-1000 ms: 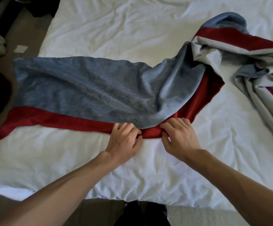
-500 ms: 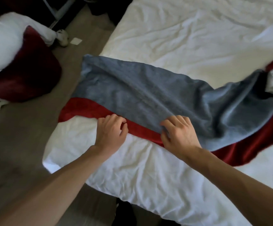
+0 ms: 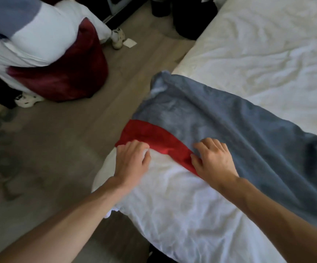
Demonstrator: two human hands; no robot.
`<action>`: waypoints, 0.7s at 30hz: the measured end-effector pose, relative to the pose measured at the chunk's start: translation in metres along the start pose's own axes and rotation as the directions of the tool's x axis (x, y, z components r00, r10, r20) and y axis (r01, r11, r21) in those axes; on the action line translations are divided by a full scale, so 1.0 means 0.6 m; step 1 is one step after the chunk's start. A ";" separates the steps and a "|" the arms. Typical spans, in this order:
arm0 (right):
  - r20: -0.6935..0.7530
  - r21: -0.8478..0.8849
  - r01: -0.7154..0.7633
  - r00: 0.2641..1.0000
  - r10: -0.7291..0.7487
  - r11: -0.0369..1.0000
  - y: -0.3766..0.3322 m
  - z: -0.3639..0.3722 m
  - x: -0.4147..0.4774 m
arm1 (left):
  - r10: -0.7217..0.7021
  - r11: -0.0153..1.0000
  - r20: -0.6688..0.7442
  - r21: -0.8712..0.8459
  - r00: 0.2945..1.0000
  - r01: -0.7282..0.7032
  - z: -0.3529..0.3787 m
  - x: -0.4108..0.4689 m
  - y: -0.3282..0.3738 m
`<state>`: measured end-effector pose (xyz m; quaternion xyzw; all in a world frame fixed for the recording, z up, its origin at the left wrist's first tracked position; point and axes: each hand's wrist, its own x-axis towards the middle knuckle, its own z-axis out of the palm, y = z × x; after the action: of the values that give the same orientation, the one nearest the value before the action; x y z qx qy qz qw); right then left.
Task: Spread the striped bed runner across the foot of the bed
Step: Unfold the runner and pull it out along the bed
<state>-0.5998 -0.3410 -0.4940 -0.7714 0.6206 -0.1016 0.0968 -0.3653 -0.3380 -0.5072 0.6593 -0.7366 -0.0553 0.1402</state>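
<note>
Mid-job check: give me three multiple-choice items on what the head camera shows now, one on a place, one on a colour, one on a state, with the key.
1. Where does the left hand lie?
A) on the grey floor
B) at the near edge of the red stripe of the striped cloth bed runner, by the corner of the white-sheeted bed
C) on a pillow

2. Which runner stripe lies nearest the person?
A) blue-grey
B) green
C) red

3. How does the runner lie around the right hand?
A) rumpled, with folds
B) rolled into a tube
C) smooth and flat

Key:
1 B, its fingers reach the red edge at the bed corner.
2 C, red runs along the runner's near edge.
3 A, ridges and folds show across the cloth.
</note>
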 end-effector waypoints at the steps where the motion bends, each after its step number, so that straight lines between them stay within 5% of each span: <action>1: 0.035 -0.005 0.000 0.999 0.000 1.000 -0.006 0.006 0.010 | -0.008 1.000 -0.005 0.001 1.000 0.008 0.001 0.007 -0.009; 7: 0.135 -0.005 0.033 0.990 -0.032 0.999 -0.012 0.034 0.054 | 0.050 0.998 0.022 0.035 0.999 -0.051 0.020 0.055 -0.033; 13: 0.045 0.018 0.030 0.999 -0.031 0.999 0.033 0.005 0.109 | 0.051 0.997 0.048 0.051 0.998 -0.053 0.044 0.145 -0.024; 21: 0.069 -0.063 -0.124 0.989 0.128 0.990 0.145 -0.036 0.235 | 0.041 0.999 0.136 -0.033 0.990 -0.037 0.075 0.288 -0.007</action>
<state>-0.6579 -0.4977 -0.4923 -0.7363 0.6669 -0.0489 0.1031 -0.3898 -0.5135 -0.5280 0.6371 -0.7565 -0.1086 0.1005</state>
